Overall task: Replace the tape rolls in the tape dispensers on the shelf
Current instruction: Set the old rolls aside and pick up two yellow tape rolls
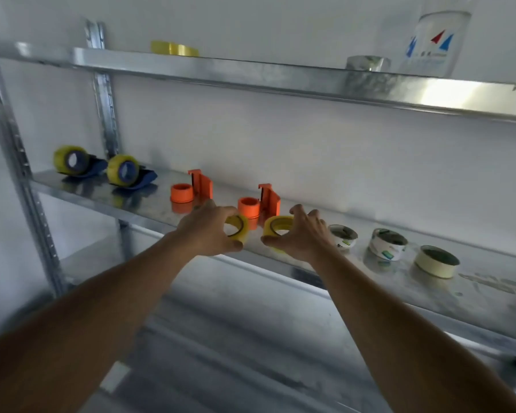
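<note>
Tape rolls, 2 yellow ones, are sitting in the person's hands near the front edge of the middle shelf (108,192). The left hand (209,231) is curling its fingers and thumb around the left yellow roll (238,229), and the right hand (301,234) is gripping the right yellow roll (276,229) the same way, thumb at the near side and fingers over the top. Just behind the rolls, 2 orange dispenser frames (202,183) (270,201) are standing upright, each with an orange core (181,193) (248,207) beside it. Farther left, 2 blue dispensers (75,163) (128,173) are lying loaded with yellowish tape. To the right, 3 pale rolls (343,236) (388,244) (437,261) are lying flat. On the upper shelf (251,74), more yellow tape (175,48) is resting.
</note>
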